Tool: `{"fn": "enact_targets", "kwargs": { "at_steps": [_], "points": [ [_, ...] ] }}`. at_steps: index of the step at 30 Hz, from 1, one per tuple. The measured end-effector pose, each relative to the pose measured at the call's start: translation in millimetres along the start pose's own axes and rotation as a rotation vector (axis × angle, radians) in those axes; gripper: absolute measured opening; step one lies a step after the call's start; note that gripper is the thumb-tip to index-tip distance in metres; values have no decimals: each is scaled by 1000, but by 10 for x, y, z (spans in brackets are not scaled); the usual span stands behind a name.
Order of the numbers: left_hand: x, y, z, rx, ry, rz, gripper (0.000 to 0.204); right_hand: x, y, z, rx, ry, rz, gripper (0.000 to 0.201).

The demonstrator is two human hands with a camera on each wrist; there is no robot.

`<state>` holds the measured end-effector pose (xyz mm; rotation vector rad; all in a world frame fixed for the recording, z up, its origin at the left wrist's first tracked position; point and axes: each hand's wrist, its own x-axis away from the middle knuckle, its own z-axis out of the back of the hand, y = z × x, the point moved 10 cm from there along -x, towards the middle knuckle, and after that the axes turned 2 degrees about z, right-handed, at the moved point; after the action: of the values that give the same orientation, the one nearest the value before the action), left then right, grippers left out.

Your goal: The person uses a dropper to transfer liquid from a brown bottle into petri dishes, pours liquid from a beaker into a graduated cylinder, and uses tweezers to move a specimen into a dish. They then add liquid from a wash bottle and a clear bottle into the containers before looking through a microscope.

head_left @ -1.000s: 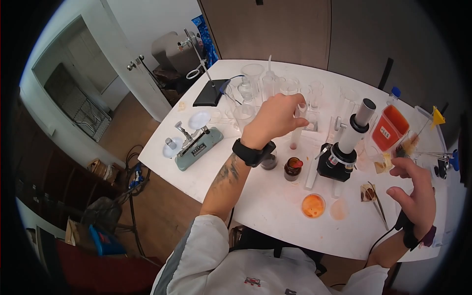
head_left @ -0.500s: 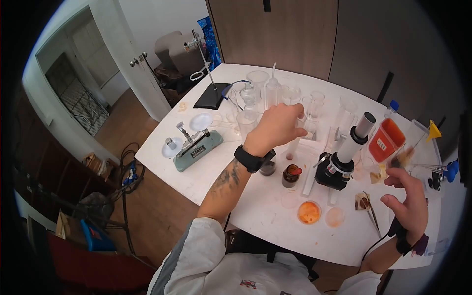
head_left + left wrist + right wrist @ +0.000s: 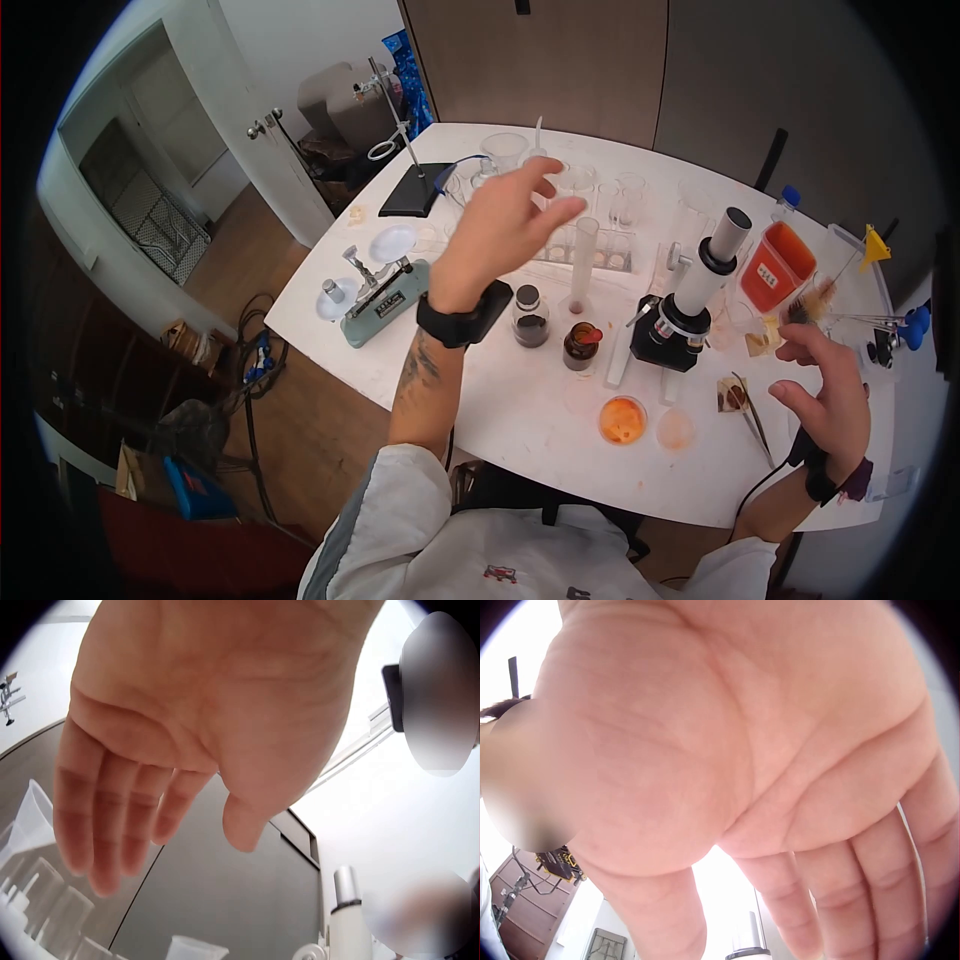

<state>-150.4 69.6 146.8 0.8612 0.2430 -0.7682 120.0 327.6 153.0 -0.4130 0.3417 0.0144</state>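
My left hand (image 3: 505,225) is in the air over the back-left glassware, fingers apart and holding nothing; the left wrist view shows its bare palm (image 3: 217,697). Just right of it a clear cylinder (image 3: 584,265) stands upright on the table, with a little reddish matter at its bottom. My right hand (image 3: 830,395) hovers at the right side, thumb and fingers spread, nothing between them; its palm (image 3: 727,735) fills the right wrist view. Nearest to that hand are tweezers (image 3: 757,425) and a small brown sample on a square (image 3: 732,395).
A microscope (image 3: 683,315) stands between the hands. Around lie a lidded dark jar (image 3: 530,318), a brown bottle (image 3: 580,347), an orange dish (image 3: 622,420), a balance (image 3: 385,305), a ring stand (image 3: 415,190), a red container (image 3: 776,268) and a yellow funnel (image 3: 876,244).
My left hand has let go of the clear cylinder and moved left, away from it. The cylinder now stands alone. My right hand stays spread in about the same place.
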Motion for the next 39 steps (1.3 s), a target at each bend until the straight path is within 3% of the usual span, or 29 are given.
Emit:
{"fn": "enact_targets", "kwargs": {
  "at_steps": [2,5,11,14,15,18,33,36,39],
  "points": [
    [35,-167,354,8,125,44,44,14,8,4,5,0,2,59],
    [165,-551,534,-102,114,127,51,20,3,-2,30,1,24,59],
    [445,-1064,288,-323,34,93,87,-6,-10,-39,3,-19,35,59],
    [483,-1246,163,-147,-12,263,86,-11,-39,-56,-7,-33,40,58],
    [484,-1319,137,-141,24,239,84,-7,-37,-57,-5,-38,39,59],
    [479,-1245,113,-146,-30,299,80,-15,-42,-46,-15,-52,39,59],
    [595,-1122,110,-165,-107,284,79,2,17,-60,-18,-72,22,60],
    [617,-1128,118,-150,-102,299,79,-19,-17,-68,-43,-78,46,60],
    [687,-949,245,-210,39,169,74,-12,-14,-68,-50,-69,61,60]
  ]
}}
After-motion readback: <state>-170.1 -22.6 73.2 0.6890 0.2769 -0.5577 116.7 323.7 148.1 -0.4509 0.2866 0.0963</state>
